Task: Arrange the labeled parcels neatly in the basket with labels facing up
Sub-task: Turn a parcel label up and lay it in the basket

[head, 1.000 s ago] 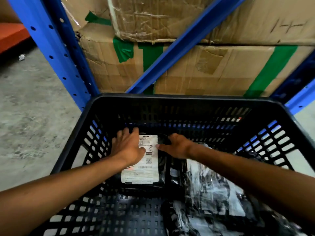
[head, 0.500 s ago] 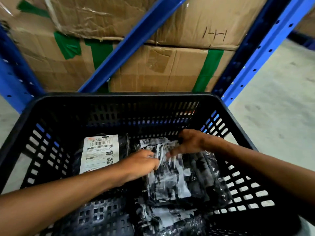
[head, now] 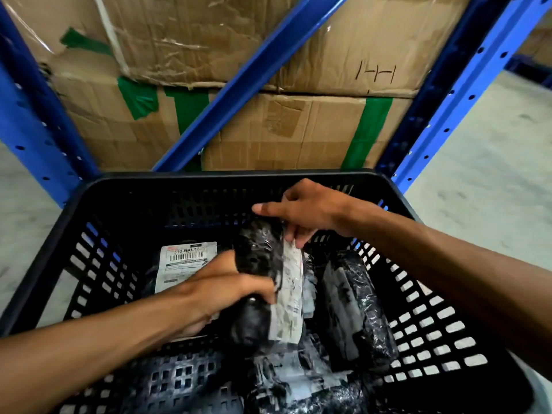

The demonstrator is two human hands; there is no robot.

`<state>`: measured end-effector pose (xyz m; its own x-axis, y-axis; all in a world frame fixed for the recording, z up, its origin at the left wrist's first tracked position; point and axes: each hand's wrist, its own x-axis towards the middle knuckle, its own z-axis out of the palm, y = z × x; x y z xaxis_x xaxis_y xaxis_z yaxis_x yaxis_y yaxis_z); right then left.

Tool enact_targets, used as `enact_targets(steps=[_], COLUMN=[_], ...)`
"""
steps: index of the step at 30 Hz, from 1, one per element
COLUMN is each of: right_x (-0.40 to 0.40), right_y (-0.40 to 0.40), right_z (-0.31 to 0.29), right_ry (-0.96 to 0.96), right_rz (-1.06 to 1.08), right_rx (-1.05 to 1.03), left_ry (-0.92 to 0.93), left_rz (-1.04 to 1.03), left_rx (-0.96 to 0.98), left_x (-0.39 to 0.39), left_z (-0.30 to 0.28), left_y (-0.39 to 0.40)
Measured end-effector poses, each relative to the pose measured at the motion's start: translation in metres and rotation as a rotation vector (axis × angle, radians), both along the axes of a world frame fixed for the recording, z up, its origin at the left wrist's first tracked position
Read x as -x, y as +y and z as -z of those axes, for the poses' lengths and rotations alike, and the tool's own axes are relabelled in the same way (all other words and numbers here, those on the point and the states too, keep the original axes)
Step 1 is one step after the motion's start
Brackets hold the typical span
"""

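A black slotted basket (head: 98, 240) stands in front of me. Both hands hold one black plastic parcel (head: 260, 264) tilted up on its edge in the basket's middle; its white label (head: 288, 306) faces right. My left hand (head: 227, 288) grips its near left side and my right hand (head: 301, 213) pinches its far top edge. A parcel with its white barcode label (head: 182, 261) facing up lies flat at the back left, partly hidden by my left hand. Another black parcel (head: 355, 312) lies at the right, and more wrapped parcels (head: 298, 380) sit near the front.
Blue rack uprights (head: 448, 109) and a diagonal brace (head: 239, 94) rise right behind the basket. Stacked cardboard boxes (head: 283, 130) with green tape fill the rack. Grey concrete floor (head: 490, 162) shows to the right and left.
The view swung right. Both hands left the labelled parcel at the back left, took hold of a parcel in the middle and raised it onto its edge.
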<state>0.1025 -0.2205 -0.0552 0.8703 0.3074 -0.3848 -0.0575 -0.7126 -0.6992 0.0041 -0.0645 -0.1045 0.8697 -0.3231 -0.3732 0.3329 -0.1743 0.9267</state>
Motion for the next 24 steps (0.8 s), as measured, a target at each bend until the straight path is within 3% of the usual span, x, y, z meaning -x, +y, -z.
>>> enact_targets(steps=[2, 5, 8, 11, 17, 24], right_x=[-0.005, -0.009, -0.003, 0.004, 0.014, 0.008], right_y=[-0.009, -0.028, -0.040, -0.044, -0.038, -0.042], right_z=[0.004, 0.018, 0.027, 0.031, 0.033, 0.013], right_ry=[-0.011, -0.124, 0.030, 0.201, 0.142, 0.084], right_rz=[0.024, 0.031, 0.063, 0.041, 0.000, -0.041], right_rx=[-0.068, 0.014, -0.043, -0.268, -0.352, -0.332], left_ry=[0.064, 0.094, 0.087, 0.071, 0.063, -0.082], left_rz=[-0.075, -0.150, -0.179, -0.166, -0.153, -0.223], left_rx=[0.067, 0.159, 0.197, 0.186, 0.224, 0.003], left_x=[0.002, 0.003, 0.000, -0.003, 0.002, -0.012], left_z=[-0.006, -0.011, -0.017, -0.022, -0.026, -0.045], left_y=[0.013, 0.026, 0.034, 0.041, 0.047, 0.065])
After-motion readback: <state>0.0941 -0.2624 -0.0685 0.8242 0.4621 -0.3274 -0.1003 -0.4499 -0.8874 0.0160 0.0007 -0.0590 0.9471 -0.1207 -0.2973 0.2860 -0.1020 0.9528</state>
